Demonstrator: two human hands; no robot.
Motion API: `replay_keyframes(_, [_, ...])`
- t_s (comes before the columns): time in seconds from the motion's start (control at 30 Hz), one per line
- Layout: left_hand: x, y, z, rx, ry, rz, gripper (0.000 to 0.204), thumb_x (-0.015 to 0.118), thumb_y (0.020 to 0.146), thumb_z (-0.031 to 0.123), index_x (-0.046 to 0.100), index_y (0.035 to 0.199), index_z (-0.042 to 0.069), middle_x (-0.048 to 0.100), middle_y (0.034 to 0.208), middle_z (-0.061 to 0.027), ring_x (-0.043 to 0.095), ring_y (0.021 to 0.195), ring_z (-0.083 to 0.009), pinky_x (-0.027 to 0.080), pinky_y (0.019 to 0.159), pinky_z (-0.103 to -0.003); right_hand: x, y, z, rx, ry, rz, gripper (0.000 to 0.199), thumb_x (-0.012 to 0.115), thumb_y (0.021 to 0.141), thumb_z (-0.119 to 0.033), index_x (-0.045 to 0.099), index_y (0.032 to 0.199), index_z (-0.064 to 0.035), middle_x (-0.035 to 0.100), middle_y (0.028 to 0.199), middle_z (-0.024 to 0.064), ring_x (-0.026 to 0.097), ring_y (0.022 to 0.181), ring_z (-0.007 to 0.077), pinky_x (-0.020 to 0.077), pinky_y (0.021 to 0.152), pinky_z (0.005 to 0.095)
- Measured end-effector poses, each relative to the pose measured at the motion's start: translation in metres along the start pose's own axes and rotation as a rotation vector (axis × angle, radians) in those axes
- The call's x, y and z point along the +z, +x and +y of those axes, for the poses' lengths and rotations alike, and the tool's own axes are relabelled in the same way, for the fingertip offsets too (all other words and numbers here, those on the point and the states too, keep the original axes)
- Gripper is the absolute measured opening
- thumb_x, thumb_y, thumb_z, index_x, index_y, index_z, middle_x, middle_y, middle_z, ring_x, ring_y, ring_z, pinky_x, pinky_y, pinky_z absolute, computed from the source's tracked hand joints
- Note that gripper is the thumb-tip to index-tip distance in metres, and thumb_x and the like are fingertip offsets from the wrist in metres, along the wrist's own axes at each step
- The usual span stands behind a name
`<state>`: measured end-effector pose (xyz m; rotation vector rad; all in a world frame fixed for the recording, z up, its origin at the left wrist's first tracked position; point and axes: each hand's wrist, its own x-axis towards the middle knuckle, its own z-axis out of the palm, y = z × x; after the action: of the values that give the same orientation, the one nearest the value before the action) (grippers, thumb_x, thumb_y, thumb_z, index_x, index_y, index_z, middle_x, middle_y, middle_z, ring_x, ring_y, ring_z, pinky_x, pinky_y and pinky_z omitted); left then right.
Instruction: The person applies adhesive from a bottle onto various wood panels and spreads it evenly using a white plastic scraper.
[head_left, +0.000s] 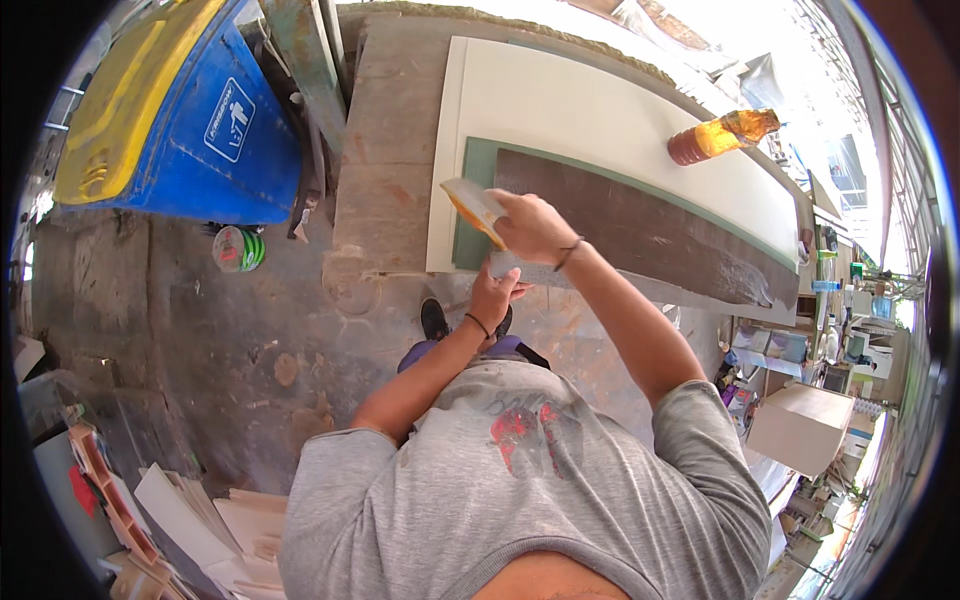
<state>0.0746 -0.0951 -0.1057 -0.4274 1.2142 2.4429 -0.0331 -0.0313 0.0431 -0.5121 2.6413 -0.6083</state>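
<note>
The right hand's [535, 228] fingers are closed on a flat grey-and-yellow tool [470, 208], which juts out past the knuckles — just below them, the left hand [489, 298] curls by a grey piece [507, 263], its grip unclear to me. Beyond both sets of fingers, a dark board [640, 212] overlaps a green sheet [475, 182].

Right of the bin [225, 130], boards [575, 115] bear a bottle [712, 140].

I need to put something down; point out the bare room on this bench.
Bare: the bench left of the white panel, and that panel's strip beyond the green board, left of the bottle. Crowded: the near side, where the right hand holds a flat tool.
</note>
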Motion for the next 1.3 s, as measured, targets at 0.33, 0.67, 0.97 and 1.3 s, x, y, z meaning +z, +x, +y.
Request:
replay_keyframes(0.33, [-0.038, -0.017, 0.004, -0.067, -0.105, 0.128, 0.026, 0.06, 0.088, 0.016, 0.047, 0.101, -0.002, 0.062, 0.084, -0.013, 0.067, 0.074, -0.0213, 0.056, 0.067, -0.029, 0.069, -0.066, 0.047, -0.081, -0.526, 0.151, 0.044, 0.051, 0.077, -0.008, 0.049, 0.121, -0.0055, 0.058, 0.114, 0.0113, 0.064, 0.082, 0.0305, 0.054, 0.069, 0.0404])
replay_keyframes(0.67, [-0.054, -0.024, 0.0, -0.092, -0.261, 0.177, 0.019, 0.06, 0.088, 0.022, 0.055, 0.09, 0.003, 0.063, 0.085, -0.0081, 0.065, 0.08, -0.02, 0.054, 0.072, -0.032, 0.016, -0.053, 0.042, 0.168, -0.308, 0.101, 0.045, 0.049, 0.075, -0.009, 0.05, 0.119, -0.0134, 0.064, 0.087, 0.0201, 0.063, 0.079, 0.0375, 0.0488, 0.07, 0.0478])
replay_keyframes(0.97, [-0.089, -0.024, -0.012, -0.167, -1.063, -0.212, 0.039, 0.042, 0.085, 0.035, 0.062, 0.098, 0.004, 0.063, 0.102, -0.0166, 0.058, 0.099, -0.0318, 0.035, 0.101, -0.051, 0.04, -0.035, 0.015, 0.031, -0.323, -0.025, 0.034, 0.049, 0.076, -0.011, 0.052, 0.109, -0.0069, 0.064, 0.082, 0.0205, 0.063, 0.075, 0.0373, 0.0488, 0.067, 0.0472])
replay_keyframes(1.3, [-0.077, -0.021, -0.012, -0.239, -1.085, -0.241, 0.039, 0.041, 0.082, 0.031, 0.061, 0.104, 0.006, 0.062, 0.11, -0.0088, 0.055, 0.104, -0.027, 0.032, 0.1, -0.053, 0.041, -0.031, -0.023, -0.107, -0.242, -0.233, 0.048, 0.051, 0.07, -0.007, 0.052, 0.118, -0.007, 0.064, 0.073, 0.0182, 0.062, 0.069, 0.0361, 0.0478, 0.063, 0.0455])
